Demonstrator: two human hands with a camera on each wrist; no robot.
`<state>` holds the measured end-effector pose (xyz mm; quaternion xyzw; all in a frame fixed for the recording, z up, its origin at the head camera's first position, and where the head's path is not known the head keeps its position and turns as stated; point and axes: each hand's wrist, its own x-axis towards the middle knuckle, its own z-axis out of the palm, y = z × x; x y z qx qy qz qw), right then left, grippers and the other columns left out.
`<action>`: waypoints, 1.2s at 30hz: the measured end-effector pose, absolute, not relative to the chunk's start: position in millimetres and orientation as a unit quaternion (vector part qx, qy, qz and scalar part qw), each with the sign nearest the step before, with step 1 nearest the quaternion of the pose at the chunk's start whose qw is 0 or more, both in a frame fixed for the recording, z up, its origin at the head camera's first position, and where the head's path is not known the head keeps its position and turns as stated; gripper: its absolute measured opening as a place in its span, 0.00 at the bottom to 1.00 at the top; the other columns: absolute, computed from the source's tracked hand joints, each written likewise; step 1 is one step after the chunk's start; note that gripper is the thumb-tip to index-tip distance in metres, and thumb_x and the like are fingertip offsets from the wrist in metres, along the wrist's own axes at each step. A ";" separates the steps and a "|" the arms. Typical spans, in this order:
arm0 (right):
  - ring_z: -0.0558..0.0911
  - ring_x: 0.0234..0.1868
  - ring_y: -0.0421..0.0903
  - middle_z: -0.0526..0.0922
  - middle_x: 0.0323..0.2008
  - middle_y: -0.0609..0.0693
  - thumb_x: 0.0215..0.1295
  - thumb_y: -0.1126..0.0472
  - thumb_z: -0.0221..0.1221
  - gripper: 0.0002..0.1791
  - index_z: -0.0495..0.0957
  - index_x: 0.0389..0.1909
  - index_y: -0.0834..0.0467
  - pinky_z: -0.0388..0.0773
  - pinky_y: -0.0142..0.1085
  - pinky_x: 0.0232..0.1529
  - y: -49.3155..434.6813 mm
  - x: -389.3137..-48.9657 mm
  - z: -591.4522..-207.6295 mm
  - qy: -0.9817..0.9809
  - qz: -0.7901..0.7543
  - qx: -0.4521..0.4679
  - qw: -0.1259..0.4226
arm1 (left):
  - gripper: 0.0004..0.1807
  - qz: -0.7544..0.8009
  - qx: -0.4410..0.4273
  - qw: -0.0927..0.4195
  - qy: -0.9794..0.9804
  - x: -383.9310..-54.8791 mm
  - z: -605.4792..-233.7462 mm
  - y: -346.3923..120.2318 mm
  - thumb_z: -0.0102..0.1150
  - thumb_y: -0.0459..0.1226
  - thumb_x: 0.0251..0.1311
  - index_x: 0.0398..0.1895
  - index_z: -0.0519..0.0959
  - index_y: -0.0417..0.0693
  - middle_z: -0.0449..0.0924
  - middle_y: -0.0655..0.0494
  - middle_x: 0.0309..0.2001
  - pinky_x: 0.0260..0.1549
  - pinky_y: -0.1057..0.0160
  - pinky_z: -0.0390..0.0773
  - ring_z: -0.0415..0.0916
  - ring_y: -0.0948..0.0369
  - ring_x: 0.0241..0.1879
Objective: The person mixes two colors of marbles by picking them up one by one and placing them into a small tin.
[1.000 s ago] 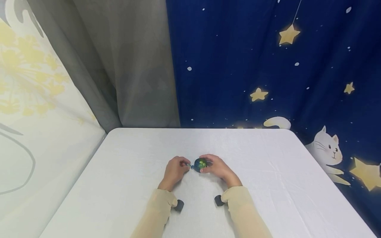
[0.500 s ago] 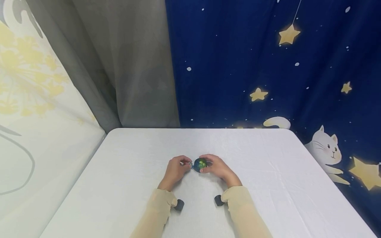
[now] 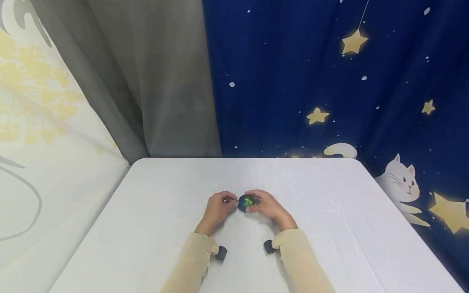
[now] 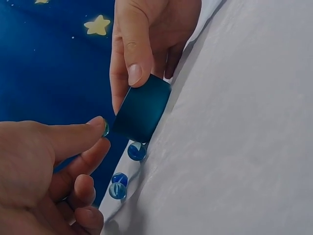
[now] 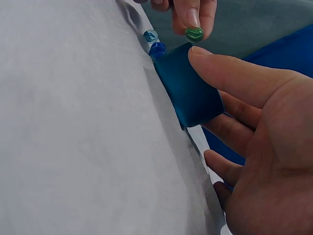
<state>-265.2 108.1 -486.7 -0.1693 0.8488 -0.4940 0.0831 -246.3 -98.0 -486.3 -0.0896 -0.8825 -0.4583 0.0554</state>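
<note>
My left hand [image 3: 216,212] pinches a green glass marble [image 5: 194,34] between thumb and forefinger, close beside the container's rim. My right hand [image 3: 270,206] grips a small round teal container [image 4: 143,108], thumb on one side and fingers on the other. It leans to one side on the white cloth in both wrist views. From the head view, green and yellow glints show inside its dark round outline [image 3: 246,203]. A blue marble [image 4: 136,151] lies right by the container, with two more blue marbles [image 4: 118,190] a little farther off in the left wrist view.
A white cloth-covered table [image 3: 176,179] spreads beneath both hands. Black wrist devices [image 3: 220,253] sit at both cuffs. Behind the table hang a grey curtain [image 3: 176,81] and a blue star-patterned curtain [image 3: 271,81].
My left hand has shifted slightly right, bringing its fingertips and the marble up to the container. The right hand and the container have stayed almost still.
</note>
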 end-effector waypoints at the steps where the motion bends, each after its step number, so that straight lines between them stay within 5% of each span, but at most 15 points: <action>1: 0.71 0.63 0.59 0.77 0.58 0.54 0.50 0.63 0.72 0.30 0.77 0.57 0.58 0.61 0.56 0.62 108.0 -265.2 -486.4 0.848 -0.495 -0.169 0.084 | 0.06 -0.460 -0.089 0.055 -0.882 -246.5 -486.4 -97.8 0.69 0.33 0.54 0.35 0.84 0.49 0.80 0.62 0.28 0.32 0.61 0.72 0.72 0.63 0.28; 36: 0.72 0.62 0.58 0.78 0.58 0.55 0.50 0.66 0.71 0.30 0.77 0.58 0.58 0.63 0.54 0.62 107.6 -265.4 -484.8 0.849 -0.492 -0.171 0.087 | 0.08 -0.419 -0.079 0.062 -0.902 -246.2 -492.7 -96.3 0.71 0.33 0.50 0.35 0.85 0.49 0.76 0.63 0.25 0.32 0.60 0.73 0.72 0.65 0.27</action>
